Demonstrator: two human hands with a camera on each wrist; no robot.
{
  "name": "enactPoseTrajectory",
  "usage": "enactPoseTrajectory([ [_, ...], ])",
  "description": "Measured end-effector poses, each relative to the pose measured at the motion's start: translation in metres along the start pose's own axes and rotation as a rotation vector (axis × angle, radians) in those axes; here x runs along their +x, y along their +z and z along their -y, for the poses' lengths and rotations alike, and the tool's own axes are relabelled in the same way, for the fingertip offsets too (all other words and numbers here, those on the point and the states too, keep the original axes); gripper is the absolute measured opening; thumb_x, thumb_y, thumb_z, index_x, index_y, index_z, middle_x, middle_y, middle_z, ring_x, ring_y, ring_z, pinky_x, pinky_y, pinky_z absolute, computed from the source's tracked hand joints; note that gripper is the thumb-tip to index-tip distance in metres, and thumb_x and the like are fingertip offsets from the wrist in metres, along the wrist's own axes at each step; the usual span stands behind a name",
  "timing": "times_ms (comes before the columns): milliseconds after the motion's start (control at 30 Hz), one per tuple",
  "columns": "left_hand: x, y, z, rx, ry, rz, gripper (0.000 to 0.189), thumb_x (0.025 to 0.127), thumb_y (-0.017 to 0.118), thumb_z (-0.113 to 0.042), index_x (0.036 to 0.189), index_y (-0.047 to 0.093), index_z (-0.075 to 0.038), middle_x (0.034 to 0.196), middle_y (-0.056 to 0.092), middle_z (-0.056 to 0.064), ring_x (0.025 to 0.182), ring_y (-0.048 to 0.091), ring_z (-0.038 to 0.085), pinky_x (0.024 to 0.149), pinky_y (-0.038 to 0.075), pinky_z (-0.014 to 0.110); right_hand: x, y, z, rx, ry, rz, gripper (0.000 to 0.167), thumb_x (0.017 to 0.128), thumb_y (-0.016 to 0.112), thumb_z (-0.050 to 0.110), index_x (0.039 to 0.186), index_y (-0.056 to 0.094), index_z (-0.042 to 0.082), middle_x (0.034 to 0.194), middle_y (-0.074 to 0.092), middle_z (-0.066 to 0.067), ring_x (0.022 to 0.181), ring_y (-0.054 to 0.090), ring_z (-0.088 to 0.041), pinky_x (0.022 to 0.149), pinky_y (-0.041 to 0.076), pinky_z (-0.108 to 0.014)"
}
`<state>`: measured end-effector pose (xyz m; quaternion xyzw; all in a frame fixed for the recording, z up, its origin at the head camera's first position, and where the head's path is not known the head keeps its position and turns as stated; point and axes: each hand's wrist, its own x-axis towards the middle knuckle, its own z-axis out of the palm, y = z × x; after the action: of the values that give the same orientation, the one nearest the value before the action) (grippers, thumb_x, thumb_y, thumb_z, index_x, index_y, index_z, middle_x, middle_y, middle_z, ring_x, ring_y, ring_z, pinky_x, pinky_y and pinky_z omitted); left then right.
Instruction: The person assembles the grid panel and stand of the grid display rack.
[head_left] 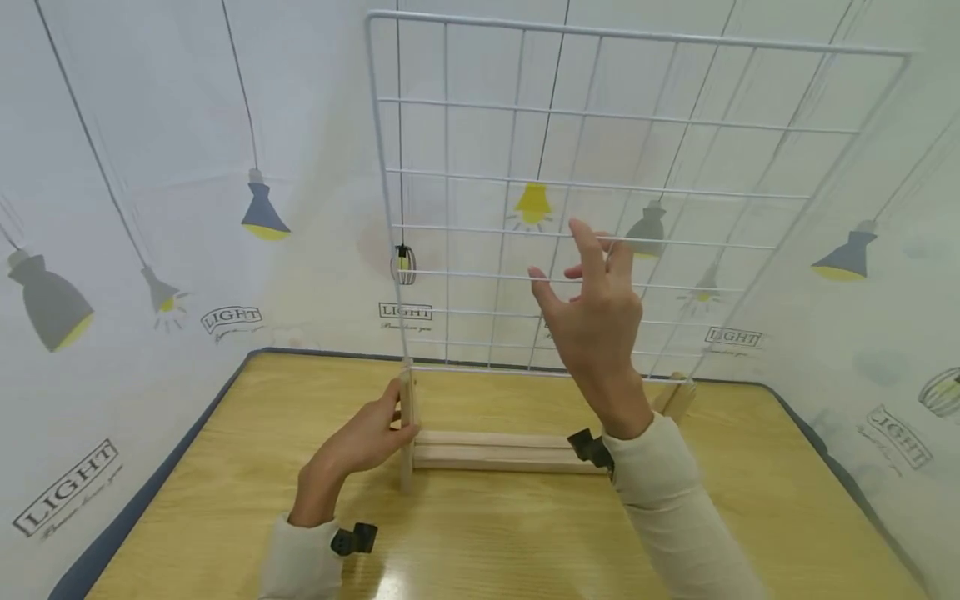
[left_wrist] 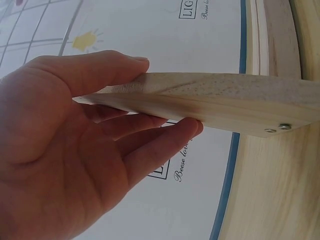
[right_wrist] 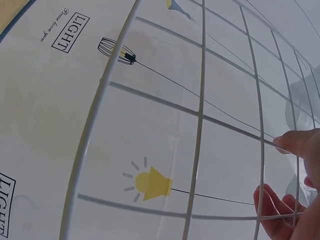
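A white wire grid panel point(head_left: 480, 178) stands up above a wooden stand, its lower edge level with the tops of the end pieces. My left hand point(head_left: 367, 437) holds the stand's left wooden end piece point(left_wrist: 220, 102), thumb on one face and fingers on the other. Two small metal screws point(left_wrist: 284, 126) show in that piece. At the middle of the panel, my right hand point(head_left: 600, 312) holds the wires with bent fingers; in the right wrist view some fingertips point(right_wrist: 270, 205) lie among the bars. A wooden crossbar point(head_left: 495, 454) links the end pieces, and my right forearm partly hides it.
Under the stand is a wood-grain tabletop point(head_left: 480, 533) with a dark blue edge. Behind and on both sides hangs a pale backdrop point(head_left: 322, 275) printed with lamps and lettering. The right end piece point(head_left: 677, 400) stands just beyond my right wrist.
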<state>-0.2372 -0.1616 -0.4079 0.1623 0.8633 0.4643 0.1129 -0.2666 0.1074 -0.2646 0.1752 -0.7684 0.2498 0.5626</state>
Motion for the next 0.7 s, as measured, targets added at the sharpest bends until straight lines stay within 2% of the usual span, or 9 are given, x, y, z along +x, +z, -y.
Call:
enactPoseTrajectory([
  [133, 0.0033, 0.0031, -0.0047, -0.007, 0.018, 0.015, 0.071, 0.102, 0.053, -0.010, 0.155, 0.007, 0.001, 0.155, 0.023, 0.035, 0.138, 0.037, 0.049, 0.100, 0.048, 0.054, 0.0001, -0.0038, -0.0052, -0.016, -0.029, 0.004, 0.055, 0.084, 0.080, 0.021, 0.131, 0.055, 0.007, 0.110, 0.056, -0.025, 0.075, 0.069, -0.025, 0.046, 0.050, -0.041],
  [233, 0.0010, 0.0004, -0.0020, -0.011, 0.028, 0.018, 0.070, 0.102, 0.053, -0.010, 0.155, 0.008, 0.003, 0.155, 0.023, 0.035, 0.138, 0.036, 0.050, 0.100, 0.049, 0.053, -0.0002, -0.0008, -0.0032, -0.006, -0.035, -0.009, 0.056, 0.083, 0.081, 0.021, 0.130, 0.055, 0.007, 0.110, 0.056, -0.025, 0.075, 0.069, -0.025, 0.045, 0.050, -0.041],
  [700, 0.0027, 0.0014, 0.0018, -0.024, 0.035, 0.014, 0.072, 0.102, 0.053, -0.009, 0.156, 0.006, 0.000, 0.153, 0.028, 0.036, 0.138, 0.036, 0.049, 0.101, 0.048, 0.054, -0.0006, -0.0008, -0.0049, 0.000, -0.009, 0.020, 0.057, 0.084, 0.080, 0.023, 0.132, 0.054, 0.007, 0.112, 0.055, -0.026, 0.075, 0.070, -0.026, 0.050, 0.053, -0.042],
])
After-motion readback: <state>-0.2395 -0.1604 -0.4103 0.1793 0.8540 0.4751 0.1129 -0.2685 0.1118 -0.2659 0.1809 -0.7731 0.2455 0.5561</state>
